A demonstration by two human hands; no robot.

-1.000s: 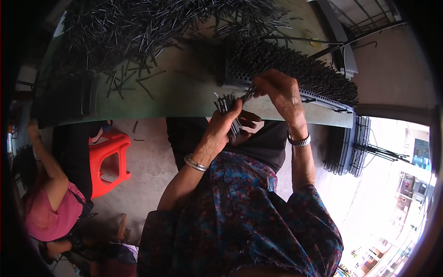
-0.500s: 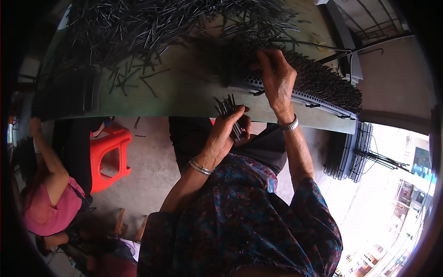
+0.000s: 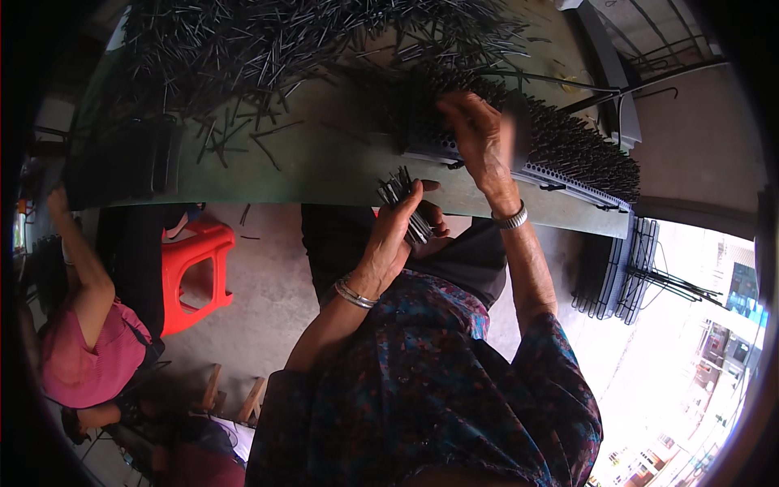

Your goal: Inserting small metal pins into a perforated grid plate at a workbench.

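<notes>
My left hand (image 3: 391,235) is closed around a bundle of thin black rods (image 3: 398,191), whose ends fan out above the thumb in front of the table's near edge. My right hand (image 3: 485,144) hovers over the left end of a long perforated rack (image 3: 540,173), fingers bent together and slightly blurred. Whatever the right fingertips may hold is lost against the dark rods behind them. Densely packed black rods (image 3: 580,134) stand upright in the rack, which runs along the table's right side.
A big heap of loose black rods (image 3: 268,49) covers the back of the green table (image 3: 316,154). Below its left side stands a red plastic stool (image 3: 195,268). Black wire racks (image 3: 621,272) are at the right. A co-worker in a pink top (image 3: 101,357) sits at the left.
My right hand has shifted slightly left and tilted over the rack, its fingers now reaching further left. My left hand keeps the bundle in nearly the same place.
</notes>
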